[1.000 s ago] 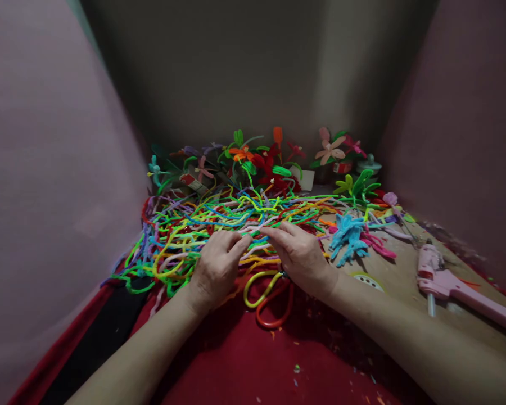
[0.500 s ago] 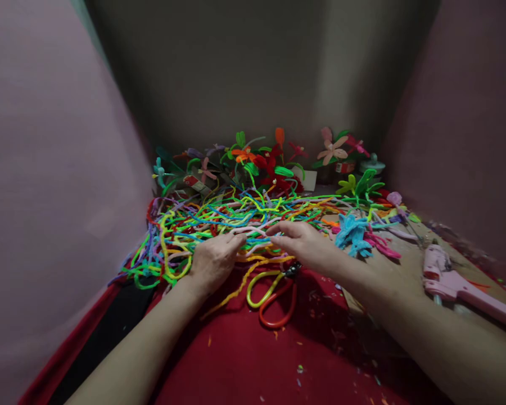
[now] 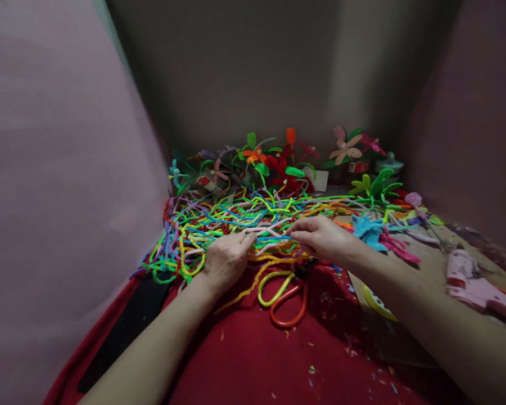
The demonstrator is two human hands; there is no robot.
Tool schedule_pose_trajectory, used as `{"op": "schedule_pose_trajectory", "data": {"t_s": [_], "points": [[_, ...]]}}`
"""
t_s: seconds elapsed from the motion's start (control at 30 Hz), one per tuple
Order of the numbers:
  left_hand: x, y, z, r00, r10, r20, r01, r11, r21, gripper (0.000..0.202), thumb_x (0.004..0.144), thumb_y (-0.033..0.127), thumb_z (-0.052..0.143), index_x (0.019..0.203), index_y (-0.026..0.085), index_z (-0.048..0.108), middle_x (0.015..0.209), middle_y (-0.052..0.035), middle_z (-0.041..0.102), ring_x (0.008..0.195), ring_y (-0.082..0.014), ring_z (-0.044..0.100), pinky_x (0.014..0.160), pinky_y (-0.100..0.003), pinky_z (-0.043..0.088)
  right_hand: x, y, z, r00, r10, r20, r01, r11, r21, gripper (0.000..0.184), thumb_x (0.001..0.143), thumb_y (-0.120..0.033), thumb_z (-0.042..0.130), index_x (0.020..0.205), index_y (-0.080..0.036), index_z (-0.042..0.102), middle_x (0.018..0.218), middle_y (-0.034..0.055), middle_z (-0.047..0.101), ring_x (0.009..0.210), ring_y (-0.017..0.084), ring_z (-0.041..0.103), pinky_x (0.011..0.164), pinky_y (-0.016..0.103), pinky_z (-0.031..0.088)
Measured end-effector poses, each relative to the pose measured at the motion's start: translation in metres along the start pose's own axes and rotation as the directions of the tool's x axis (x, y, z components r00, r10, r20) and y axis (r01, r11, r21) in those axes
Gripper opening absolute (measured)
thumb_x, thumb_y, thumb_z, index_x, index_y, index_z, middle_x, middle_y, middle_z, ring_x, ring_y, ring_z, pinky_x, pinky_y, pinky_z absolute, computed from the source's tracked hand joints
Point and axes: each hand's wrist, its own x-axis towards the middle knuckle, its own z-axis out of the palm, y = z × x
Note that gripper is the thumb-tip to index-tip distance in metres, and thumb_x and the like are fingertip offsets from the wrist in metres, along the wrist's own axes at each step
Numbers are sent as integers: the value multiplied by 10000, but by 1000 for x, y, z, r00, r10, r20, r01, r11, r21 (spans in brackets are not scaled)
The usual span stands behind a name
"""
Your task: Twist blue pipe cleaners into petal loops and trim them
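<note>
Stems [image 3: 257, 216]: thin, fuzzy, multicoloured, in a loose tangle ahead of the person, beneath and between both hands. A pale stem [image 3: 259, 229] spans the gap between the hands. Left hand [image 3: 227, 257]: fingers curled, thumb forward. Right hand [image 3: 322, 236]: thumb and fingertips drawn together. Whether either grip pinches a stem cannot be told. Near edge: tool [image 3: 289, 324] with looped handles; red cloth [image 3: 244, 360] extends toward the person. Right: board [image 3: 435, 260], glue gun [image 3: 487, 289]. Far edge: flowers [image 3: 280, 163]. Left limit: wall [image 3: 67, 169]
</note>
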Motion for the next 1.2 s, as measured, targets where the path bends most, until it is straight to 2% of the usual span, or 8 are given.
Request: {"op": "schedule_pose_trajectory", "data": {"t_s": [0.17,0.3,0.53,0.63,0.77,0.93,1.07,1.2], "points": [[3,-3,2,993,10,-120,-12,1000,-19,248,915,195,378,985,186,616,723,-40,633,679,-168,558,639,-293,381,1,1,-7,975,-153,-159,73,902,-425,310,794,-305,506,516,-170,478,438,-15,488,414,86,388,462,237,249],[5,-6,3,985,18,-174,-23,999,-27,245,905,155,369,932,162,613,724,-56,628,695,-182,549,668,-314,384,-2,-2,-10,946,-226,-233,73,847,-526,384,834,-362,471,510,-163,527,440,5,505,429,99,410,476,253,246],[2,-5,4,985,46,-165,-52,998,-30,226,892,152,401,970,165,614,733,-50,648,687,-186,562,654,-316,382,-7,-13,-15,905,-316,-284,76,778,-624,377,848,-340,475,537,-155,583,510,30,556,501,118,462,519,261,275],[2,-6,4,984,22,-178,-33,998,-59,219,889,145,401,942,173,611,721,-45,647,684,-177,570,642,-306,376,-10,-17,-17,940,-225,-258,72,867,-492,368,835,-350,500,530,-158,573,430,0,488,421,98,409,468,252,262],[3,-8,5,974,-48,-223,15,989,-146,205,890,137,387,911,175,588,757,-41,658,717,-164,585,674,-294,390,-14,-19,-19,987,-60,-147,49,996,-80,329,832,-323,507,543,-167,529,371,-41,424,324,71,350,387,228,249],[4,-10,7,953,-132,-271,63,967,-249,151,899,205,430,931,164,572,788,-50,669,738,-171,593,703,-305,394,-11,-19,-21,998,-21,-66,33,981,193,176,788,-122,516,617,-143,555,517,-11,573,376,71,471,429,212,377],[5,-12,7,946,-169,-276,88,955,-285,150,895,224,443,940,173,577,812,-57,669,771,-184,597,734,-321,386,-8,-18,-23,996,31,-84,-6,959,282,161,741,2,485,760,-112,598,558,8,620,416,88,535,469,216,432],[6,-14,5,924,-243,-294,153,942,-297,139,875,243,476,947,179,576,841,-61,668,811,-198,598,765,-339,389,-8,-16,-26,996,40,-82,-10,941,339,185,715,17,492,804,-97,607,581,32,641,440,103,565,484,230,454]]}}
